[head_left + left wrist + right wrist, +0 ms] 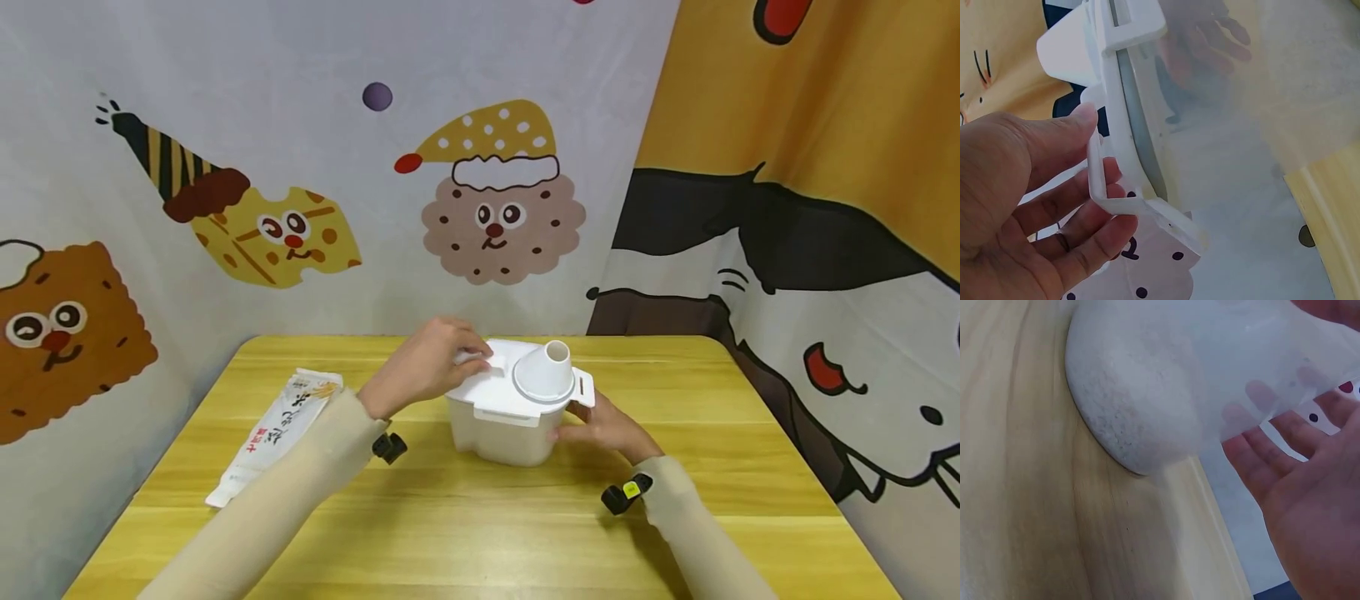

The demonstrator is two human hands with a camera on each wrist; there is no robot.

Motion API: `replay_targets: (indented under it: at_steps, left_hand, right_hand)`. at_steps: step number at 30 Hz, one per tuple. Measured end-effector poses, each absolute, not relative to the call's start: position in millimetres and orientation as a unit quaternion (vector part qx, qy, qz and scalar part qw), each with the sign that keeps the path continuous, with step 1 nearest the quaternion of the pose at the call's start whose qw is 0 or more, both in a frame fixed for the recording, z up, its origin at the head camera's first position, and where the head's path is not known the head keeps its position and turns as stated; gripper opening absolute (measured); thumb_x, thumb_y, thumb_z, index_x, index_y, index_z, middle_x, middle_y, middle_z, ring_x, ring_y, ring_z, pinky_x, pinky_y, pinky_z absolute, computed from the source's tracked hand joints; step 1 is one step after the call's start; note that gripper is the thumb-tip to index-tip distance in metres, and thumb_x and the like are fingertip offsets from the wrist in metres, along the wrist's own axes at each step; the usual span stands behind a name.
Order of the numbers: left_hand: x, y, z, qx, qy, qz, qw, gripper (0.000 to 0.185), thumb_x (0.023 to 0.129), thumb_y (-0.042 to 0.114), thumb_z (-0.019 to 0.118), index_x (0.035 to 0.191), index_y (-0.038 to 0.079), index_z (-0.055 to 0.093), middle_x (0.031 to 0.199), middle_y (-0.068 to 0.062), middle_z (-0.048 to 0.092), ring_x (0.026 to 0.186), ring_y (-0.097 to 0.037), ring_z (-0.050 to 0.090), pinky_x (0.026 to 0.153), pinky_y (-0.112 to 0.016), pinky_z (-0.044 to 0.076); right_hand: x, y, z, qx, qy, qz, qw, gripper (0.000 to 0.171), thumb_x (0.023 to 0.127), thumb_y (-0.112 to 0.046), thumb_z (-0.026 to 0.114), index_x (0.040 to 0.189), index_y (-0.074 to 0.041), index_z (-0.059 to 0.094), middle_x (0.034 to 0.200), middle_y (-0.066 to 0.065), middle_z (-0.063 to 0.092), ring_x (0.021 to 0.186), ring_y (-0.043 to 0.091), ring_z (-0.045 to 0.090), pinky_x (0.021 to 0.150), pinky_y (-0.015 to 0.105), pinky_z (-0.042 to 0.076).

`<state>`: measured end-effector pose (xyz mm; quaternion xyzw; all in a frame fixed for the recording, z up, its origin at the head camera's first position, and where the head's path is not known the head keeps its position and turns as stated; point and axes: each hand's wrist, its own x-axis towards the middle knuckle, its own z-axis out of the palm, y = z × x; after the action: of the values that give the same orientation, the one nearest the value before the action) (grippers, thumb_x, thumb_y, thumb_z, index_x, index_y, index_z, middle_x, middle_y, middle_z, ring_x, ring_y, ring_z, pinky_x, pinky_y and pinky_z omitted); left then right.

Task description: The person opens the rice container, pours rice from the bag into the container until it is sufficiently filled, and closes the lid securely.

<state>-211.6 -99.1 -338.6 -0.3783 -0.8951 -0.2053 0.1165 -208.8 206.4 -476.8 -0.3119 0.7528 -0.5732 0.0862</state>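
Left hand [427, 367] pinches the lid latch [1110, 187] of the rice container [510, 417]; right hand [600, 427], fingers relaxed, steadies its wall. Rigid, smooth, likely heavy: support low.

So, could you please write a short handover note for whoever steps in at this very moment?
Left hand: fingers pinch the flip tab of the container lid, at its far left edge.
Right hand: open, fingers flat against the right side of the white plastic container.
The container stands mid-table, holding white grains; a measuring cup sits upturned on the lid. A rice bag lies flat to the left.
Done: lid appears seated. Left: whether the tab is latched cannot be told.
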Motion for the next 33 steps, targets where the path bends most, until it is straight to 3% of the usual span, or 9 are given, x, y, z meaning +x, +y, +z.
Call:
replay_targets:
  at_steps: [3, 5, 12, 15, 22, 28, 33]
  left_hand:
    - [-210.7, -99.8, -339.1, -0.380, -0.894, -0.209, 0.113, 0.014, 0.094, 0.021, 0.077, 0.104, 0.013, 0.081, 0.100, -0.002, 0.077, 0.090, -0.015, 0.070, 0.078, -0.031, 0.058]
    - [-210.9, -100.4, -339.7, -0.383, -0.892, -0.211, 0.111, 0.014, 0.094, 0.021, 0.077, 0.104, 0.013, 0.081, 0.100, -0.002, 0.076, 0.090, -0.015, 0.069, 0.078, -0.031, 0.057]
    - [-215.1, -102.5, -338.3, -0.402, -0.886, -0.211, 0.089, 0.016, 0.095, 0.019, 0.075, 0.109, 0.013, 0.080, 0.103, -0.001, 0.075, 0.087, -0.013, 0.067, 0.076, -0.028, 0.056]
    - [-216.6, -104.0, -336.8, -0.408, -0.884, -0.215, 0.075, 0.017, 0.095, 0.016, 0.074, 0.112, 0.013, 0.079, 0.105, -0.001, 0.074, 0.086, -0.011, 0.066, 0.076, -0.028, 0.056]
    - [-219.9, -107.1, -334.8, -0.414, -0.880, -0.227, 0.048, 0.018, 0.095, 0.012, 0.073, 0.112, 0.014, 0.079, 0.102, 0.000, 0.074, 0.078, -0.010, 0.059, 0.070, -0.024, 0.051]
    - [-220.2, -108.0, -333.3, -0.401, -0.884, -0.238, 0.035, 0.018, 0.095, 0.012, 0.073, 0.111, 0.015, 0.080, 0.103, -0.001, 0.076, 0.079, -0.010, 0.061, 0.069, -0.023, 0.051]
    - [-220.3, -108.8, -332.6, -0.402, -0.881, -0.247, 0.037, 0.017, 0.095, 0.013, 0.074, 0.110, 0.014, 0.081, 0.100, -0.001, 0.076, 0.070, -0.010, 0.056, 0.064, -0.023, 0.048]
  right_hand:
    - [-210.8, 207.6, -477.1, -0.330, 0.743, -0.575, 0.092, 0.080, 0.083, 0.002, 0.078, 0.152, -0.006, 0.037, 0.147, -0.009, 0.050, 0.136, -0.002, 0.046, 0.117, 0.033, 0.037]
    - [-208.8, 206.5, -476.4, -0.328, 0.747, -0.571, 0.089, 0.080, 0.084, 0.001, 0.078, 0.152, -0.004, 0.037, 0.148, -0.006, 0.049, 0.137, -0.001, 0.046, 0.116, 0.030, 0.038]
    - [-190.7, 196.1, -476.9, -0.244, 0.798, -0.549, 0.049, 0.080, 0.083, -0.014, 0.085, 0.149, -0.009, 0.041, 0.150, 0.013, 0.049, 0.142, 0.028, 0.045, 0.118, 0.063, 0.034]
    - [-183.4, 190.9, -480.3, -0.215, 0.814, -0.539, 0.022, 0.082, 0.079, -0.018, 0.089, 0.148, -0.015, 0.044, 0.151, 0.010, 0.050, 0.142, 0.034, 0.044, 0.117, 0.063, 0.037]
    - [-168.5, 177.0, -485.4, -0.174, 0.821, -0.541, -0.051, 0.085, 0.076, -0.024, 0.093, 0.147, -0.021, 0.046, 0.148, 0.003, 0.051, 0.137, 0.029, 0.047, 0.106, 0.056, 0.049]
    - [-166.3, 172.5, -486.1, -0.154, 0.824, -0.541, -0.063, 0.082, 0.077, -0.026, 0.092, 0.146, -0.021, 0.047, 0.147, 0.002, 0.052, 0.138, 0.029, 0.048, 0.105, 0.055, 0.051]
    - [-169.6, 173.8, -482.4, -0.158, 0.824, -0.542, -0.048, 0.083, 0.077, -0.024, 0.092, 0.146, -0.019, 0.046, 0.148, 0.005, 0.053, 0.139, 0.029, 0.048, 0.106, 0.055, 0.050]
